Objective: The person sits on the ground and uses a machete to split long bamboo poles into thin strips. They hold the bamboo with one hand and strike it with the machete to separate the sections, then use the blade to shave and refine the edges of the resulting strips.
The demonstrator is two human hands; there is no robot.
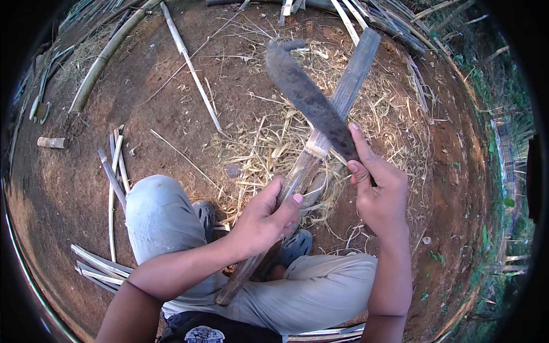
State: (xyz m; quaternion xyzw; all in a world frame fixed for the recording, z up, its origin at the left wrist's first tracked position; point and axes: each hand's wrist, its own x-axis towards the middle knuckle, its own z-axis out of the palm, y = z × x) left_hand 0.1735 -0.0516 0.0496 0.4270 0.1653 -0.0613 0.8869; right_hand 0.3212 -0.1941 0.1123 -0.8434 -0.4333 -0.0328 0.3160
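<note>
My left hand [264, 222] is closed round the middle of a long split bamboo piece [355, 71]. It slants from my lap up to the far right, with a pale, scraped node [317, 144] just beyond my fingers. In my right hand [382, 191] is a machete [306, 91] with a broad, dark, stained blade. My fingers and thumb pinch it near the base of the blade, and its handle is mostly hidden in my palm. The blade crosses above the bamboo past the node, its tip toward the far left; I cannot tell whether they touch.
Curly bamboo shavings [263, 154] cover the dirt ahead of my legs. Bamboo strips [114, 171] lie left of my knee [157, 211], more [97, 266] below. A short bamboo section [52, 143] lies at far left, a long pole [103, 63] beyond. Greenery lines the right edge.
</note>
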